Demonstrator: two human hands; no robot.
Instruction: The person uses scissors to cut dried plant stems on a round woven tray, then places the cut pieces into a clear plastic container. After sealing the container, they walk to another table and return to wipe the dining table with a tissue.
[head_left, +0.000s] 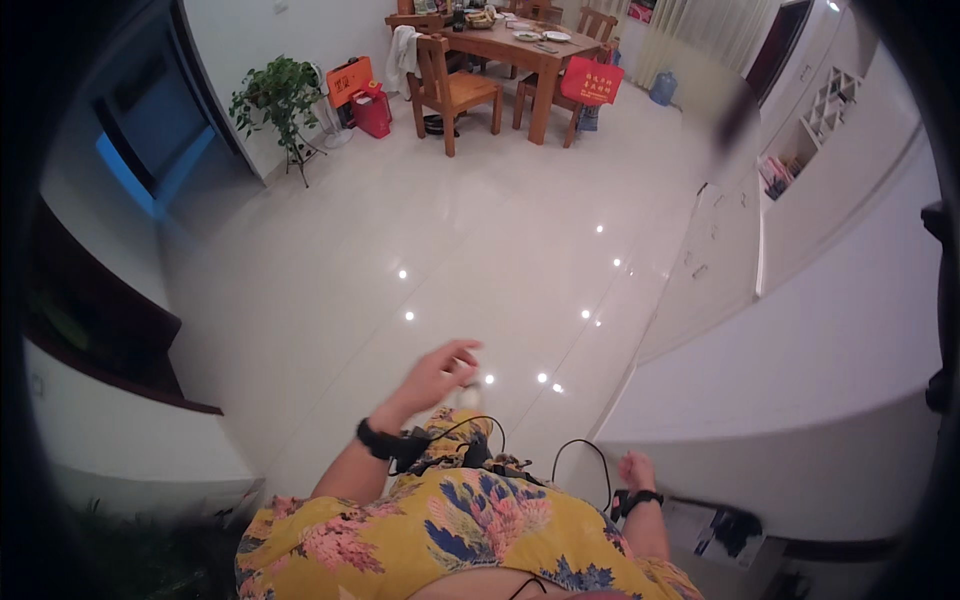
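My left hand (442, 373) is raised in front of my body over the glossy tiled floor (487, 247), its fingers loosely bent and apart, holding nothing. A black wrist strap with a cable sits behind it. Low at my right side hangs my right hand (637, 470), beside the base of a pale wall; its fingers look curled, but whether they are closed on anything is not clear. That wrist also has a black strap. Below my yellow floral clothing (487, 517), the tip of one light shoe (469, 397) shows blurred.
Ahead stand a wooden dining table (517, 46) with plates and a wooden chair (454, 94). A potted plant (281, 97), red gift bag (371, 110) and white fan (336, 136) are at the left. White cabinets (705, 255) line the right; a water jug (664, 88) stands farther back.
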